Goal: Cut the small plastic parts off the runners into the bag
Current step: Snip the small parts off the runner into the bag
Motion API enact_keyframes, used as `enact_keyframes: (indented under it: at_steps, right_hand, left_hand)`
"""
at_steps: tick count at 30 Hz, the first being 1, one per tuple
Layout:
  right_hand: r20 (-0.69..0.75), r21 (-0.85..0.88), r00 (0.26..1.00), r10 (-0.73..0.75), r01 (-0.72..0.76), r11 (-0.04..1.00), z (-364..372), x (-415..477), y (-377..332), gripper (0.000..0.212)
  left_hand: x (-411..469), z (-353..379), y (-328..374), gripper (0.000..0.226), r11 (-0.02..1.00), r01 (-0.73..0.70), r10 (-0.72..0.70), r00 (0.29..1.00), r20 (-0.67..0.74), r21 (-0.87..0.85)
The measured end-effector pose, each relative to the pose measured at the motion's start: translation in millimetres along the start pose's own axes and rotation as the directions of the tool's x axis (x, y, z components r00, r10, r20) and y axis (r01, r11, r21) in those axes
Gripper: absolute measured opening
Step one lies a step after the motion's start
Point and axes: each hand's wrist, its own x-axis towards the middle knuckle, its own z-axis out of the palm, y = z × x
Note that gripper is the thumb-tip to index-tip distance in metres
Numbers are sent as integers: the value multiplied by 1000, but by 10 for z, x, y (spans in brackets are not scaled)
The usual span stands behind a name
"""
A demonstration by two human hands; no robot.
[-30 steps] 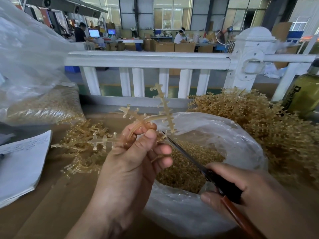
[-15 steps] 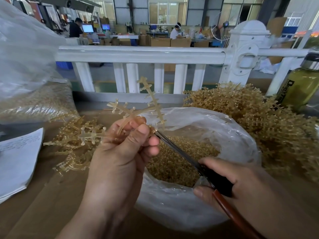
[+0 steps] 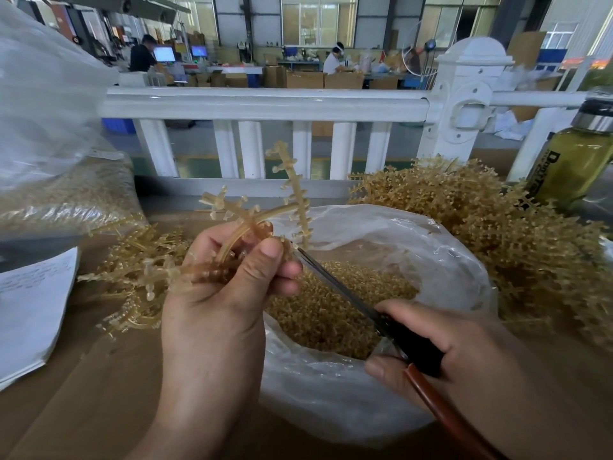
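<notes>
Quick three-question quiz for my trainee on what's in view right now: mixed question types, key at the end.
1. True or false: the bag is empty.
2. The right hand grips: A a knife, B scissors, C pliers.
3. Fill in: the left hand pinches a ____.

Key: 1 false, it holds cut parts. 2 B. 3 runner.
</notes>
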Motion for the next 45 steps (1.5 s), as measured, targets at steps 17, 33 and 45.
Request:
enact_keyframes:
  at_steps: [17, 33, 45]
  right_hand:
    - [22, 43, 999, -30, 29, 999, -27, -23, -15, 52]
    - [-47, 35, 998, -49, 50, 998, 17, -18, -27, 49]
    - [-129, -20, 989, -69, 67, 998, 57, -18, -30, 52]
  left_hand:
    - [89, -25, -17, 12, 997, -48, 42, 995, 89, 59]
    - [1, 63, -14, 19, 998, -29, 32, 998, -48, 49]
    - [-13, 45, -24, 8, 1000, 6, -5, 998, -55, 14]
